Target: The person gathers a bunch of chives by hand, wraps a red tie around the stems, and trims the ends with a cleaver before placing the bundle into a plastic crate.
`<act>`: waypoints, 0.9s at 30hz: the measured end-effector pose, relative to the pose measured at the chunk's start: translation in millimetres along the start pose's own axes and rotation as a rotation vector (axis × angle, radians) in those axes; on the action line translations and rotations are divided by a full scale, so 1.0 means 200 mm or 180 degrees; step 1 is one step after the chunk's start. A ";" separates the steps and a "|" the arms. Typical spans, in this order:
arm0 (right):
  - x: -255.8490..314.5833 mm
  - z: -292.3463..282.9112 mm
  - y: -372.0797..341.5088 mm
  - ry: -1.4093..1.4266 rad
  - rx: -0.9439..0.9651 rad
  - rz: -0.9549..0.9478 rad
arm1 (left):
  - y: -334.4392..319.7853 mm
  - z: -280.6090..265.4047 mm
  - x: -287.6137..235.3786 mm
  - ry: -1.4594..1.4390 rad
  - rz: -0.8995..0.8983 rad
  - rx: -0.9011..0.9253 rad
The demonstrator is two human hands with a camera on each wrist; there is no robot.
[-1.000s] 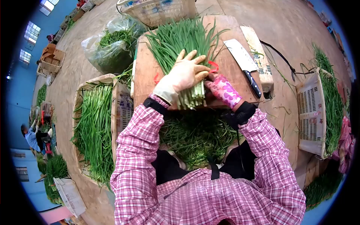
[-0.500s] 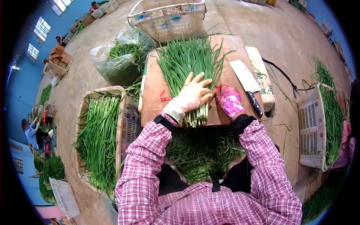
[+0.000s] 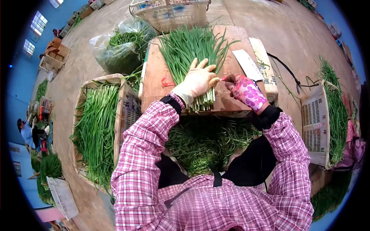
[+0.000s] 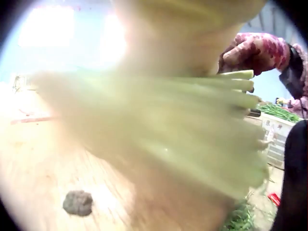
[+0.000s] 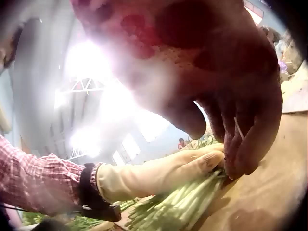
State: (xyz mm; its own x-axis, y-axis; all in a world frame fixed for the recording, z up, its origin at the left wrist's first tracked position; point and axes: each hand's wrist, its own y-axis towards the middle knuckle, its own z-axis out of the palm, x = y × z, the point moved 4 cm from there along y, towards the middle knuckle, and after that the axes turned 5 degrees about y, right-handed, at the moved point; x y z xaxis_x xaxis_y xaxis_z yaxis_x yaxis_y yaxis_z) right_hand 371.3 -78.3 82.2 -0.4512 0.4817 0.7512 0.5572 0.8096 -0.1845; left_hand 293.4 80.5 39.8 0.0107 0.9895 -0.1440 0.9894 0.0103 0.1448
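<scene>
Our right hand (image 3: 246, 91) has shifted outward toward the cleaver (image 3: 247, 64), apparently pinching the red tie (image 3: 222, 79); our left hand (image 3: 197, 81), fingers spread, presses the chive bundle (image 3: 192, 45) on the wooden surface (image 3: 155, 69). Pulling too hard could snap the tie; easing our press could splay the stalks (image 3: 203, 102).

A produce-packing workshop: greens (image 3: 189, 44) on a board (image 3: 154, 65), a cleaver (image 3: 248, 64), crates (image 3: 317, 125), broad floor (image 3: 266, 23).

Glare whitens both wrist views, the left's stalks (image 4: 168, 127) blurred
</scene>
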 end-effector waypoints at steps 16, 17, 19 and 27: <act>-0.06 0.26 0.03 -0.0184 0.0249 -0.1089 | -0.05 -0.03 -0.01 -0.0060 0.0356 0.0088; -0.12 0.26 0.05 -0.0137 0.0288 -0.0570 | -0.03 0.01 0.00 -0.0160 0.0007 0.0145; -0.12 0.24 0.06 0.0009 0.0218 -0.0062 | -0.03 -0.04 -0.01 -0.0191 0.0038 0.0401; -0.07 0.17 0.03 -0.0061 0.0059 -0.0356 | -0.37 -0.46 0.24 -0.0492 -0.0693 -0.1172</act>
State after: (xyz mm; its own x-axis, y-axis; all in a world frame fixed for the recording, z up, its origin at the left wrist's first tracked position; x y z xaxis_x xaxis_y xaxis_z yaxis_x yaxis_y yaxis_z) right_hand 357.1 -69.9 48.6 -0.5232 0.3942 0.7556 0.4896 0.8647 -0.1121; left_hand 207.0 139.9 111.4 -0.1427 0.9257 -0.3502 0.8539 0.2940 0.4294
